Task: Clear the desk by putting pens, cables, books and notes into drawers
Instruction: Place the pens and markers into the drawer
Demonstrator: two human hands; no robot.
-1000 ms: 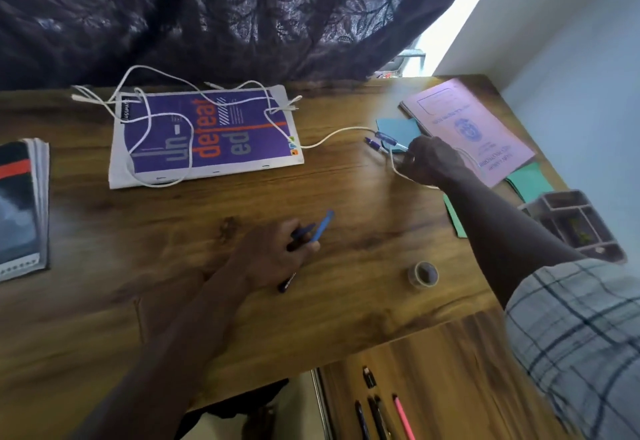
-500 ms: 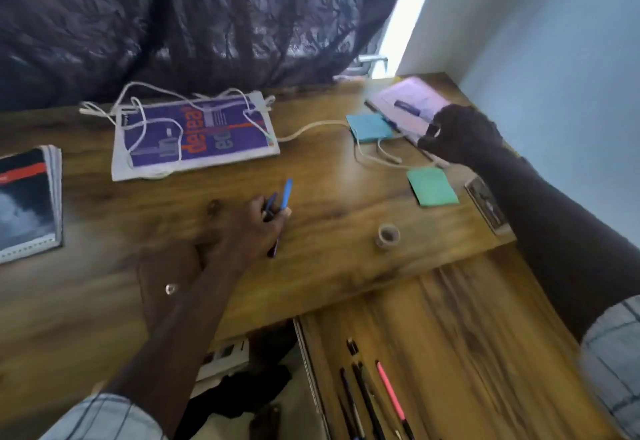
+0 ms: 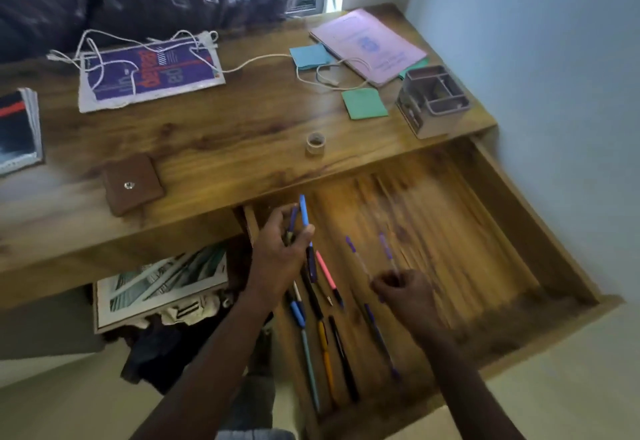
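Left hand (image 3: 277, 252) is curled round a blue pen (image 3: 304, 212) plus a few darker ones, over the far-left corner of the open drawer (image 3: 540, 242), just inside its left wall. Right hand (image 3: 403, 292) pinches two purple-capped pens (image 3: 386, 249), blurred, mid-drawer. Loose pens (image 3: 325, 339) lie lengthwise along the drawer's left side; the right half is bare wood up to the right wall. On the desk (image 3: 225, 141): white cable (image 3: 263, 60) draped over a purple book (image 3: 149, 72), pink notebook (image 3: 367, 44) far right, green note (image 3: 363, 103), tape roll (image 3: 315, 143) near the front edge.
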